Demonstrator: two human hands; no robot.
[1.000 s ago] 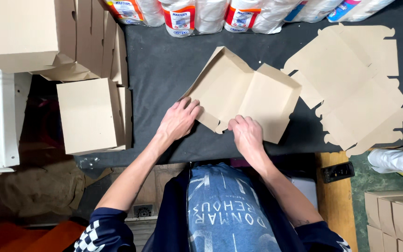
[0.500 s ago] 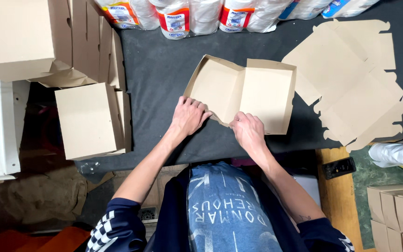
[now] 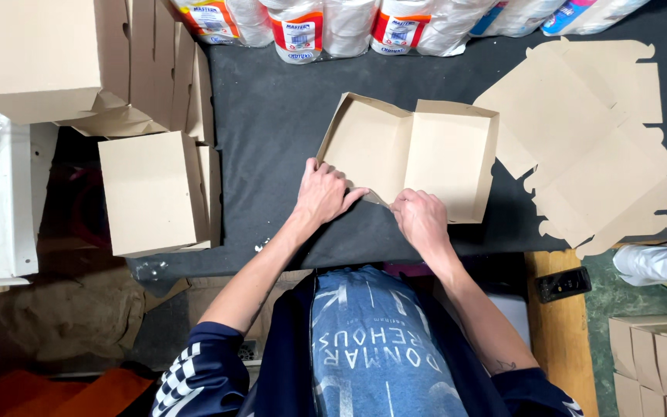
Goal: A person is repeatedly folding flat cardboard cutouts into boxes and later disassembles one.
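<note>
Head view: a half-folded cardboard box (image 3: 411, 154) lies on the dark table (image 3: 279, 131), at centre. The left hand (image 3: 322, 193) presses its near-left flap; the right hand (image 3: 420, 220) pinches the near edge. Flat blanks (image 3: 588, 147) lie at three o'clock.

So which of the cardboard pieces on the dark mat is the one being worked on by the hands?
The half-folded box blank in the middle, with raised side walls; the left hand and right hand grip its near edge. The flat blanks to the right lie untouched.
</note>
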